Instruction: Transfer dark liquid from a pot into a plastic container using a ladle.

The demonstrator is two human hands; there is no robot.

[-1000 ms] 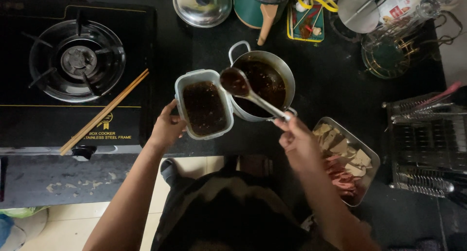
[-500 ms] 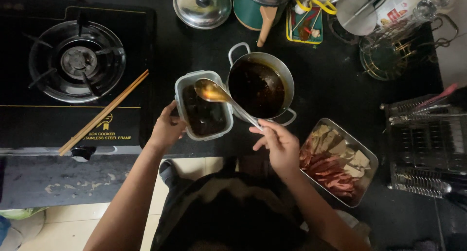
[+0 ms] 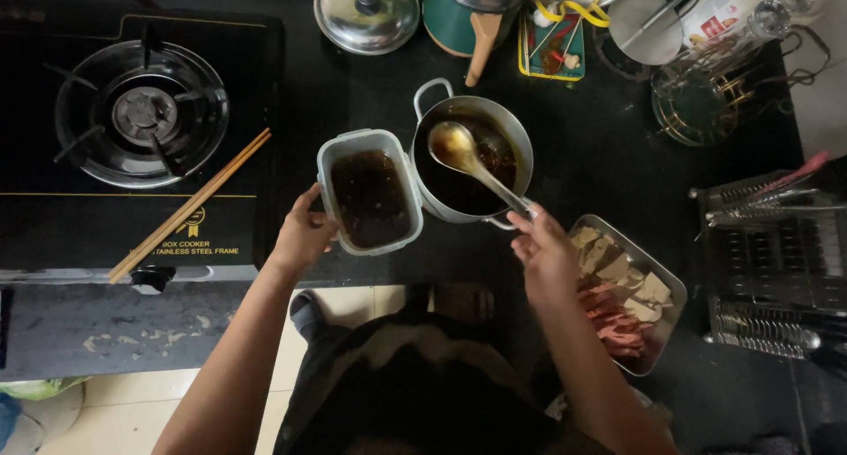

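Ladle over the pot, container steadied beside it.

Chopsticks (image 3: 190,205) lie across the gas stove (image 3: 141,111). The left hand (image 3: 304,234) curls its fingers round the edge of the rectangular container (image 3: 369,192) of dark sauce, touching the steel pot (image 3: 476,160). The right hand (image 3: 543,252) pinches the ladle (image 3: 468,160) handle, bowl inside the pot; a tray (image 3: 631,292) sits right.

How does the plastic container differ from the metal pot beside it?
The plastic container is rectangular and pale; the metal pot is round and shiny. The left hand steadies the container; the right hand holds a ladle over the pot. Both hold dark brown liquid.
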